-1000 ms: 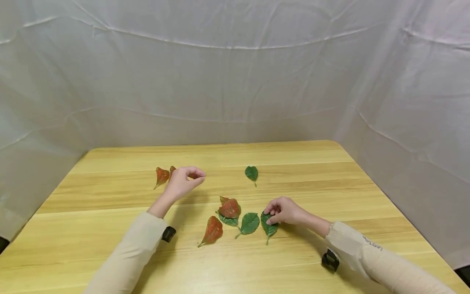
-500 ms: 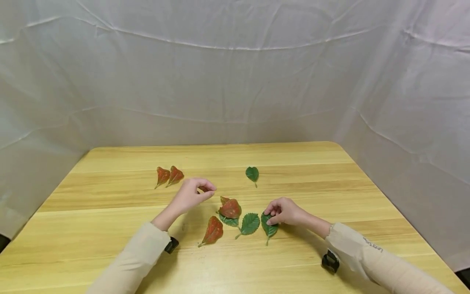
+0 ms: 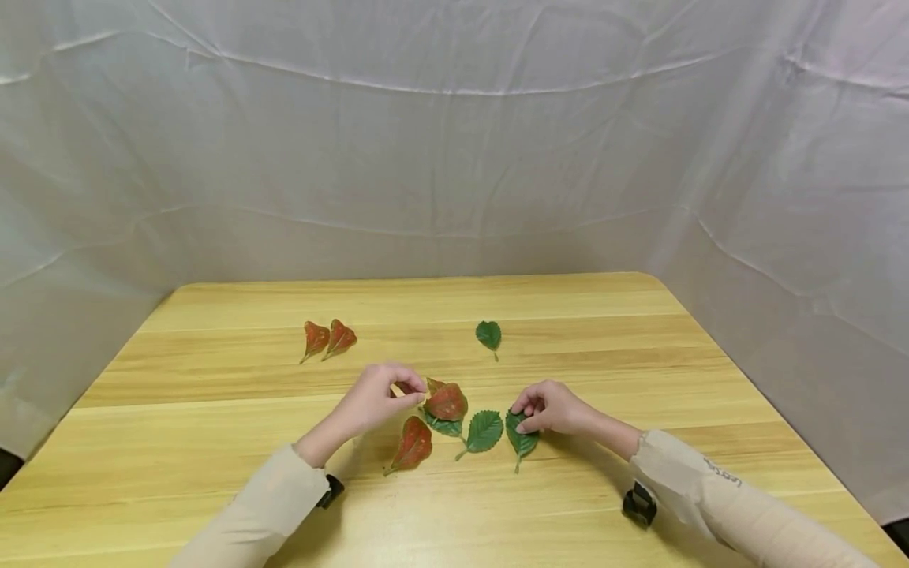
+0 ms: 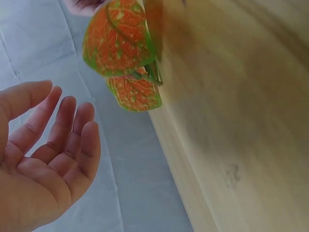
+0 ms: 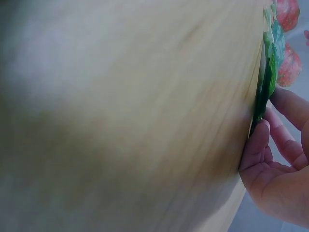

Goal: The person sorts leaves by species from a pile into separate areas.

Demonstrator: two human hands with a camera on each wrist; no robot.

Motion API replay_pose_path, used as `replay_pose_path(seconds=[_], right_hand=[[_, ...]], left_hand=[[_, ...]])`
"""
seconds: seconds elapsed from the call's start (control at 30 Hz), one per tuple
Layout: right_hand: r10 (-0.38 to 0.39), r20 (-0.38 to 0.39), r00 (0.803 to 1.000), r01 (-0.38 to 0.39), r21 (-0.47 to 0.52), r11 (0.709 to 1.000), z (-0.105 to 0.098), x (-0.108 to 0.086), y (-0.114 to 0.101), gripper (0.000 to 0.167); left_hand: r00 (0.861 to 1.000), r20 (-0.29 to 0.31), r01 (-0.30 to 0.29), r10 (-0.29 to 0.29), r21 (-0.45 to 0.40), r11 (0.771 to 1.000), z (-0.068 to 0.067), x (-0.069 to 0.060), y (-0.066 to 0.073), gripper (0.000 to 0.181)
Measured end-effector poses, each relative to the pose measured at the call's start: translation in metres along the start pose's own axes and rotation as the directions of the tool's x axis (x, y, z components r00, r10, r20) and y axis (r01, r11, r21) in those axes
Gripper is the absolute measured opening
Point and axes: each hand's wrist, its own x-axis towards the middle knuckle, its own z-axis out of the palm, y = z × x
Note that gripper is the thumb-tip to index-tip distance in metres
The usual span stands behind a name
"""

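While the right hand (image 3: pixel 557 410) pinches the tip of a green leaf (image 3: pixel 521 443) lying on the bench (image 3: pixel 604 347), the left hand (image 3: pixel 379 398) is just beside the left edge of a leaf pile (image 3: pixel 447 404), its fingers loosely curved and grasping nothing. In that pile, red lies over green, with serrated green edge showing below.

Only a narrow gap parts the pinched leaf from the middle leaf (image 3: pixel 484 431), whose stem points toward the near edge. Just below the pile, a lone red leaf (image 3: pixel 413 446) leaves little room under the left fingertips.

Well beyond the hands, a far green leaf (image 3: pixel 488 334) and a red pair (image 3: pixel 330 339) lie short of the back edge, where cloth (image 3: pixel 454 158) rises. Wide stretches of wood run from the leaves to both side edges.
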Motion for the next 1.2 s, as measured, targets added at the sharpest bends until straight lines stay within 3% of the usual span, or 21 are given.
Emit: replay_pose_path(seconds=[0.27, 0.47, 0.7, 1.07, 1.2], right_hand=[[0.002, 0.002, 1.0, -0.002, -0.002, 1.0, 0.0, 0.0, 0.0, 0.02], [0.005, 0.0, 1.0, -0.005, -0.013, 1.0, 0.0, 0.0, 0.001, 0.019], [0.01, 0.003, 1.0, -0.01, -0.007, 1.0, 0.0, 0.0, 0.0, 0.019], [-0.001, 0.003, 1.0, 0.001, 0.013, 1.0, -0.002, -0.001, -0.004, 0.021], [0.004, 0.006, 1.0, -0.004, 0.015, 1.0, -0.001, -0.001, -0.003, 0.021]], left_hand=[[0.995, 0.096, -0.038, 0.039, -0.02, 0.999, 0.003, -0.006, 0.0, 0.004], [0.981, 0.195, 0.001, -0.002, 0.004, 1.0, 0.0, -0.008, 0.0, 0.013], [0.965, 0.262, 0.018, -0.029, 0.044, 0.999, -0.001, -0.008, -0.001, 0.021], [0.923, 0.382, 0.024, -0.041, 0.049, 0.999, -0.001, -0.003, -0.009, 0.023], [0.902, 0.428, 0.035, -0.05, 0.042, 0.998, -0.003, -0.001, -0.011, 0.024]])
